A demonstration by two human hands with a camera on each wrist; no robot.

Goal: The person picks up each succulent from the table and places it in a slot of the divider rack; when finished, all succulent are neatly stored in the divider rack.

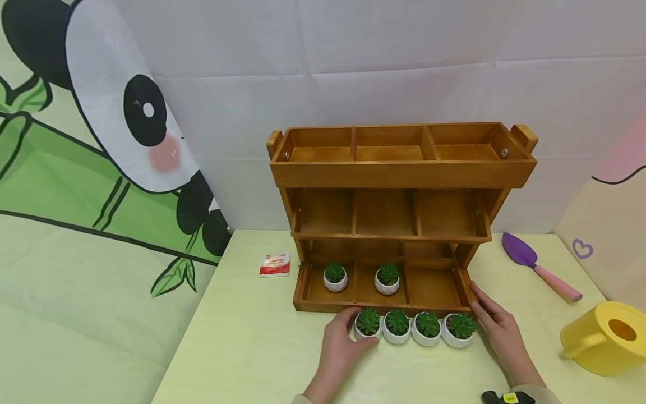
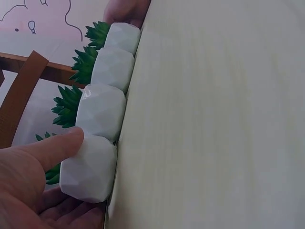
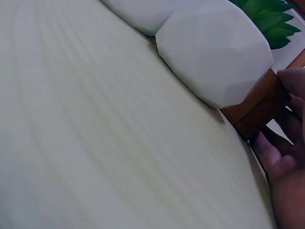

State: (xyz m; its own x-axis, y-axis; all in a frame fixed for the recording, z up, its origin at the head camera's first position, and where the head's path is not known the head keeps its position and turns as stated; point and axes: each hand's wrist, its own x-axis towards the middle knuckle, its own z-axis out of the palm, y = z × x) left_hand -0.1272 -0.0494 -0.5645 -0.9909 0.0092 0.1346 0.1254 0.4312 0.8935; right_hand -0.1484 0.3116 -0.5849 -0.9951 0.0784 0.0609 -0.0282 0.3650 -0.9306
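Observation:
A row of several small succulents in white faceted pots stands along the front of a brown wooden three-tier shelf [image 1: 404, 175]. My left hand [image 1: 339, 340] grips the leftmost potted succulent [image 2: 89, 169], thumb on the near side and fingers around the far side; the pot is on the table. My right hand [image 1: 501, 328] rests against the right end of the shelf's bottom tier, its fingers touching the wood, close to the rightmost potted succulent [image 1: 458, 330]. Two more potted succulents sit in the bottom tier, one in the left compartment [image 1: 335, 279] and one in the middle [image 1: 387, 283].
Right of the shelf lies a purple trowel [image 1: 520, 250] with a pink handle. A yellow watering can [image 1: 587, 342] stands at the right edge. Left of the shelf is a small red-and-white packet [image 1: 275, 265]. A printed cloth [image 1: 242, 112] hangs behind the table [image 1: 227, 336].

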